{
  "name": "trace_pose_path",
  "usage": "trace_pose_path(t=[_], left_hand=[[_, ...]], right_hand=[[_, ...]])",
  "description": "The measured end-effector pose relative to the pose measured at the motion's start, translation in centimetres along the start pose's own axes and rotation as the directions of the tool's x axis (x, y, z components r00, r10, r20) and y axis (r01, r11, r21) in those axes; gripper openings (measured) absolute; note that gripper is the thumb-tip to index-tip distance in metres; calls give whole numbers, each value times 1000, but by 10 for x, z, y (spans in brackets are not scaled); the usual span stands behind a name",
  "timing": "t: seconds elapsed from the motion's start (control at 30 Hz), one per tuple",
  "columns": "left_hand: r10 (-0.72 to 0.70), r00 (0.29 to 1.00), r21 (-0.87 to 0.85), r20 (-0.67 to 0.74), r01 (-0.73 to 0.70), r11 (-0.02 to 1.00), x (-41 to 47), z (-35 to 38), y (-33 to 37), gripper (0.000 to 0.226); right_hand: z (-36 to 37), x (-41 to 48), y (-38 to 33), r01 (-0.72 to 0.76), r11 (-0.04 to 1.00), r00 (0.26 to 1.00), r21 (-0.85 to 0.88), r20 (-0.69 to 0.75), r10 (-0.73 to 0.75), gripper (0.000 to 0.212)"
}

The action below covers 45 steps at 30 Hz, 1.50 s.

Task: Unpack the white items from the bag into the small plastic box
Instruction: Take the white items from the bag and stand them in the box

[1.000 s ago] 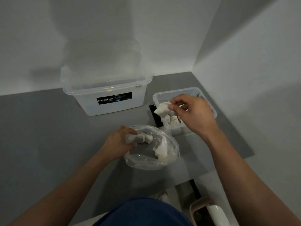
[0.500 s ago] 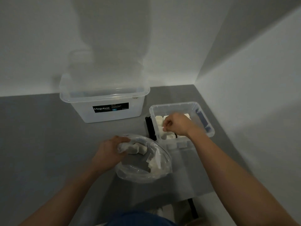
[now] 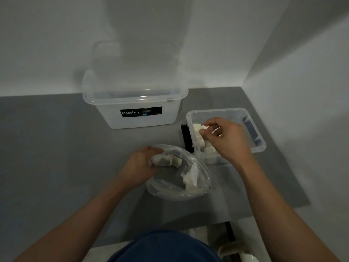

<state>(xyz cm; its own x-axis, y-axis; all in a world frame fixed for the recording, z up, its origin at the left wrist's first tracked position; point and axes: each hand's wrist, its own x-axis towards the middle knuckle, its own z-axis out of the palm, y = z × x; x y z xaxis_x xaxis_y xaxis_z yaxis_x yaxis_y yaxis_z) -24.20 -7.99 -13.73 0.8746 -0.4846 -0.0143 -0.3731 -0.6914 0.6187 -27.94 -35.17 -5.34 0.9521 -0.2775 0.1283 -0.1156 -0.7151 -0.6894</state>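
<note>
**A:** How far along is the person?

**B:** Partway, by the look of it. Several white blocky items (image 3: 197,129) already lie in the small clear plastic box (image 3: 217,111). More sit in the clear plastic bag (image 3: 200,178), some near its mouth and some along its right side.

**A:** And the hands?

**B:** The left hand (image 3: 141,165) grips the bag's rim. The right hand (image 3: 228,142) hovers over the box with its fingers curled. Whether it pinches an item cannot be told.

**A:** The large translucent storage tub (image 3: 136,103)?

**B:** It stands behind them, contents unclear.

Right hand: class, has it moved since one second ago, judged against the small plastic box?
Yes. The right hand has come down from above the left rim of the small plastic box, closer to the white items inside.
</note>
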Motion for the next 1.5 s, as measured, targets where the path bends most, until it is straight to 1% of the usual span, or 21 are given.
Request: trace_pose_path(t=[0.03, 0.07, 0.1, 0.13, 0.2, 0.27, 0.3, 0.37, 0.47, 0.6, 0.7, 0.87, 1.0, 1.1, 1.17, 1.23, 1.3, 1.33, 1.5], left_hand=[[3, 1000, 2, 1, -3, 1000, -1, -1, 2, 52], [8, 1000, 7, 0, -8, 1000, -1, -1, 2, 52], [20, 1000, 9, 2, -20, 1000, -2, -2, 3, 54], [40, 999, 7, 6, -40, 999, -2, -2, 3, 54], [79, 997, -2, 8, -79, 997, -3, -1, 2, 52], [91, 996, -25, 1, -91, 996, -6, -3, 4, 49], [94, 996, -43, -5, -94, 995, -7, -4, 7, 49], [96, 995, -41, 9, -96, 995, -9, -7, 7, 50], [96, 993, 9, 65, -96, 995, -9, -5, 0, 58], [93, 991, -10, 94, -93, 996, -11, -2, -4, 60], [119, 988, -29, 94, -117, 993, -12, -3, -4, 59], [124, 988, -72, 93, -117, 991, -15, -8, -2, 53], [119, 987, -80, 108, -111, 991, -17, -8, -3, 52], [124, 988, -78, 94, -116, 990, -17, -9, -5, 53], [137, 988, -81, 76, -131, 988, -17, -12, -1, 51], [159, 984, -84, 80, -153, 985, -17, -18, 3, 50], [166, 981, -92, 96, -157, 983, -16, -20, 3, 49], [151, 983, -95, 104, -142, 985, -14, -19, 0, 48], [84, 992, -114, 92, -73, 991, -11, -17, 2, 51]], right_hand=[[2, -17, -14, 20, 996, 1000, 91, -25, -18, 11], [7, -33, -27, 38, 986, 999, 162, -12, -37, 9], [15, -46, -36, 53, 979, 997, 195, 41, -62, 7], [26, -56, -42, 65, 980, 988, 190, 124, -89, 7], [54, -66, -44, 106, 992, 946, 73, 301, -123, 13], [86, -68, -34, 188, 976, 919, -111, 372, -134, 20], [102, -66, -26, 200, 963, 922, -183, 367, -122, 23], [128, -60, -11, 141, 952, 948, -270, 314, -51, 24], [149, -52, 3, 2, 943, 978, -334, 196, 67, 27], [161, -51, 5, -93, 906, 987, -413, 81, 138, 24], [165, -52, -1, -128, 901, 979, -415, 90, 181, 22], [174, -55, -8, -229, 907, 954, -353, 104, 281, 14], [175, -54, -13, -226, 923, 955, -311, 115, 272, 9], [168, -54, -19, -225, 937, 954, -268, 135, 268, 20], [158, -58, -26, -197, 948, 963, -252, 134, 235, 18], [144, -63, -33, -111, 945, 982, -308, 112, 151, 13], [127, -68, -40, -1, 912, 992, -409, 117, 54, 14], [118, -69, -43, 36, 903, 993, -429, 119, 18, 15], [81, -74, -50, 120, 919, 992, -374, 86, -95, 7]])
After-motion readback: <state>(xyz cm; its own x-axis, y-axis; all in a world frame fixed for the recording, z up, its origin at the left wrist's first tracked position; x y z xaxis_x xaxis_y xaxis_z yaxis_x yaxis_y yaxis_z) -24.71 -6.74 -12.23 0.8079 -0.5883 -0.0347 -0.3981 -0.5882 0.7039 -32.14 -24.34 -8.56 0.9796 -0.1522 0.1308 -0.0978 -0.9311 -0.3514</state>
